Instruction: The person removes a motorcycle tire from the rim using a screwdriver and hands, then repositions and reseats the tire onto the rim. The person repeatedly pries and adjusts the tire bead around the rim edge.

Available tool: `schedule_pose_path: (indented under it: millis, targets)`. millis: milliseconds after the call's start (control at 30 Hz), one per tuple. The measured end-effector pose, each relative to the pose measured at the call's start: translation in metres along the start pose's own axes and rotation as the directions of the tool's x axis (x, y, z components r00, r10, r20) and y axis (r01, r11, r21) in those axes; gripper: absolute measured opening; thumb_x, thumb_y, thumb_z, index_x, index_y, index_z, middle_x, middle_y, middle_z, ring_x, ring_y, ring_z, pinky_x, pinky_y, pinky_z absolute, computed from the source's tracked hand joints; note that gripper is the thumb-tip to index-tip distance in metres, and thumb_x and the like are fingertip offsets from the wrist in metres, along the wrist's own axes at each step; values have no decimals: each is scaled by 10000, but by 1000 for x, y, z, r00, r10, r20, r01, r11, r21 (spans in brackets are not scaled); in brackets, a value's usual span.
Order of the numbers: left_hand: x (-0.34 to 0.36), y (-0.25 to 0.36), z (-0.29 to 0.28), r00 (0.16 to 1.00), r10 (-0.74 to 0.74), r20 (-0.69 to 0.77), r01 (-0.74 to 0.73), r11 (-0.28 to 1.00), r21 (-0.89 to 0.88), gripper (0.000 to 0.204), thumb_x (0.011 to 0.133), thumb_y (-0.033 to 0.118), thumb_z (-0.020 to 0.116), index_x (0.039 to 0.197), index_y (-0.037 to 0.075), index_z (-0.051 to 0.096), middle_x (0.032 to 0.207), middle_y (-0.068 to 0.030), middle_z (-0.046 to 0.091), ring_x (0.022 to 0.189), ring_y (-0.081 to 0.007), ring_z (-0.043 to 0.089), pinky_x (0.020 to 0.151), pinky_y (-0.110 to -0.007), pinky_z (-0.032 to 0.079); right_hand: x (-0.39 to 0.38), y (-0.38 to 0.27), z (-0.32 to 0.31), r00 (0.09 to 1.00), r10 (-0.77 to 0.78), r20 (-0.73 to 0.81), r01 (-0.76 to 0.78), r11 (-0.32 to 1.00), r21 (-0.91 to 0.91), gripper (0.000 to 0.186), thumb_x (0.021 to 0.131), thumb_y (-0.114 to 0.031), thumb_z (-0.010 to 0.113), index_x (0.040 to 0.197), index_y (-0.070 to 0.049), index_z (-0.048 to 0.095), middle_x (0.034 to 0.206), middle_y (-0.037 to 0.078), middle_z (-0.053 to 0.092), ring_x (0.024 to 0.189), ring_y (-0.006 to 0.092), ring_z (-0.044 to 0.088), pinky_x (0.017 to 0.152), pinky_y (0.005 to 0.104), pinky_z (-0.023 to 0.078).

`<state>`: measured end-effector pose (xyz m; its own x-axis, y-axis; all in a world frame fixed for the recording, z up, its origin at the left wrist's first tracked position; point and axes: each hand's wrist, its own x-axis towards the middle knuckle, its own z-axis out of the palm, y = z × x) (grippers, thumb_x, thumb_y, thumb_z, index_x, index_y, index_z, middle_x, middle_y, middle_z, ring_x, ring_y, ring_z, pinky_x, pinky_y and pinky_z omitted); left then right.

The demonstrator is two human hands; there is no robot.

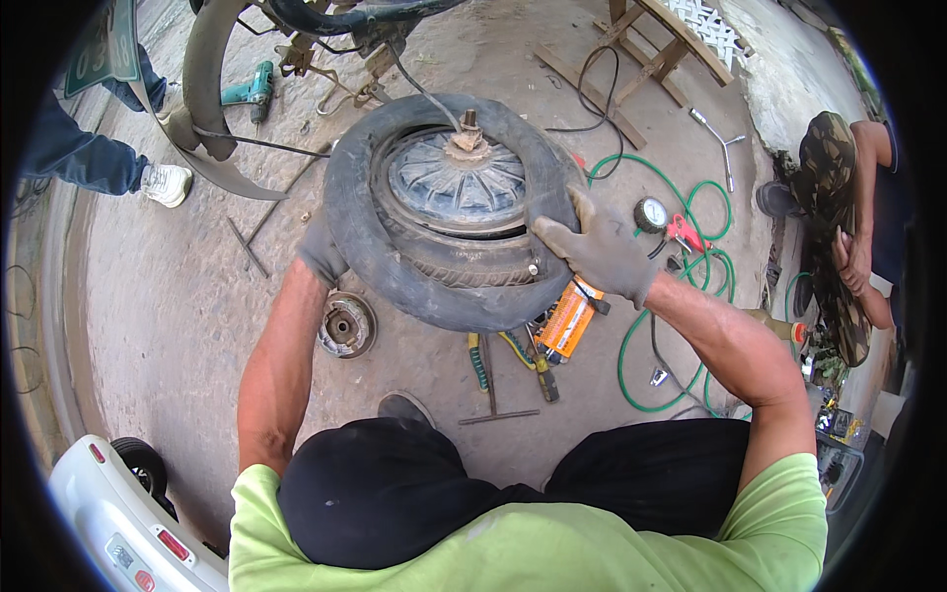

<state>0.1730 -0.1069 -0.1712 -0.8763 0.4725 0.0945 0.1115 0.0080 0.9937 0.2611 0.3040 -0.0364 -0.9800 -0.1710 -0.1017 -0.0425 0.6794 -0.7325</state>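
A black rubber inner tube (444,304) lies as a loose ring over a wheel, with its small valve (533,268) at the lower right. Inside the ring show a finned hub motor (459,183) with a rusty axle and part of the treaded tire (464,271). My left hand (323,249), in a grey glove, is at the tube's left side, its fingers mostly hidden behind the rubber. On the right side my gloved right hand (597,247) grips the tube, thumb and fingers curled around its edge. A cable runs from the axle up to the vehicle frame.
A brake drum (347,324), pliers (480,363), a T-handle wrench (496,416) and an orange box (570,318) lie near the wheel. Green hose (631,375) and a pressure gauge (651,214) are on the right. Farther away are a drill (258,92), a wooden stool (651,49) and two people.
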Motion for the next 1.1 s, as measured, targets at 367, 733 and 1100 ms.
schedule_pose_path:
  millis: [367,733,1100]
  targets:
    - [-79,84,135,811,-491,-317,251,782,-570,718,1125,317,770,1703,41,445,1633,-146,598,1390,-257,665,1146,-443,608,19,-6,-4,919,291,266,-392,752,531,632,1085,-429,732,1400,114,655,1243,190,788,1039,226,795,888,379,637]
    - [-111,66,115,966,-258,-17,257,950,179,508,1183,324,676,1538,-35,621,1282,-132,802,1177,-221,765,1019,-380,613,38,14,-2,999,48,-12,-44,974,222,678,1079,-401,717,1479,142,644,1360,247,775,1199,301,771,1071,410,582]
    - [-55,179,64,857,-383,-345,261,899,-350,717,1077,538,793,1438,-64,647,1101,-178,825,967,-253,831,918,-379,658,46,29,-13,978,197,64,-205,879,429,633,1099,-422,726,1435,112,675,1289,191,789,1138,238,770,997,371,607]
